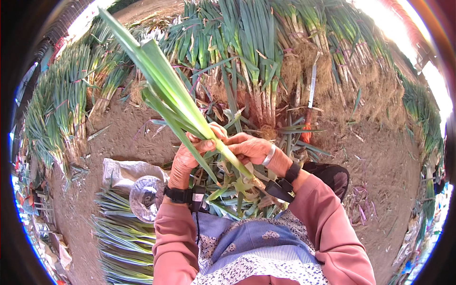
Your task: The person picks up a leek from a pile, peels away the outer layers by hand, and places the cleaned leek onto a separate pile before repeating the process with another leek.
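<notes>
- One green onion (179,102) slants over loose leaves (218,192).
- Left hand (197,148): fingers clamped round it; right hand (254,149): fingers pinching just below.
- Gentle lengthwise pulls, left grip steady, should prevent snapping.

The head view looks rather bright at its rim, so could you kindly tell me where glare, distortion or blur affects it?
Head view: white glare at the upper-left and upper-right rim, with blue fringing along the sides; head view: black corners, fisheye bending toward the rim; head view: the held leek, left hand and right hand well lit, without obvious blur.
</notes>
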Demonstrator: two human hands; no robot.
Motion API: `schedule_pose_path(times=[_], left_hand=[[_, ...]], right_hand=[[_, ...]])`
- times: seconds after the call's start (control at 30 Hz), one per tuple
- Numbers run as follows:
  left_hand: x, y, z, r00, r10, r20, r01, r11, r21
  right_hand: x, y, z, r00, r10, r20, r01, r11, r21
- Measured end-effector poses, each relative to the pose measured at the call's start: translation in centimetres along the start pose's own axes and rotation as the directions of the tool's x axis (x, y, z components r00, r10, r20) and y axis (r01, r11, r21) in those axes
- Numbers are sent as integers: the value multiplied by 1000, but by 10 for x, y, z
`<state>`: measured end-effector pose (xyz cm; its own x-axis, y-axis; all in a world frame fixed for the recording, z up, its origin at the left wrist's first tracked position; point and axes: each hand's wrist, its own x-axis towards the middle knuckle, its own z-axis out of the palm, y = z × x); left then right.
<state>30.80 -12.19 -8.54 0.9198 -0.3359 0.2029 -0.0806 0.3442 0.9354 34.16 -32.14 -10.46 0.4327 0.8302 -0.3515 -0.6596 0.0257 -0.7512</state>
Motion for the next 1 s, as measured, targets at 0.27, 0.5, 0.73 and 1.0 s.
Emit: schedule_pose_path(times=[0.27, 0.5, 0.73, 1.0], left_hand=[[10, -2, 17, 1000, 7, 28, -5, 997, -75], [7, -13, -4, 861, 17, -509, -42, 998, -37], [9, -25, 8, 812, 91, -577, -63, 996, 68], [11, -28, 3, 780, 118, -615, -142, 990, 11]], right_hand=[[22, 100, -37, 995, 96, 28, -42, 657, -752], [4, 56, -35, 716, -602, -353, -204, 303, -931], [21, -4, 34, 623, -663, -415, 68, 574, -816], [31, 11, 6, 712, -476, -516, 251, 859, -447]])
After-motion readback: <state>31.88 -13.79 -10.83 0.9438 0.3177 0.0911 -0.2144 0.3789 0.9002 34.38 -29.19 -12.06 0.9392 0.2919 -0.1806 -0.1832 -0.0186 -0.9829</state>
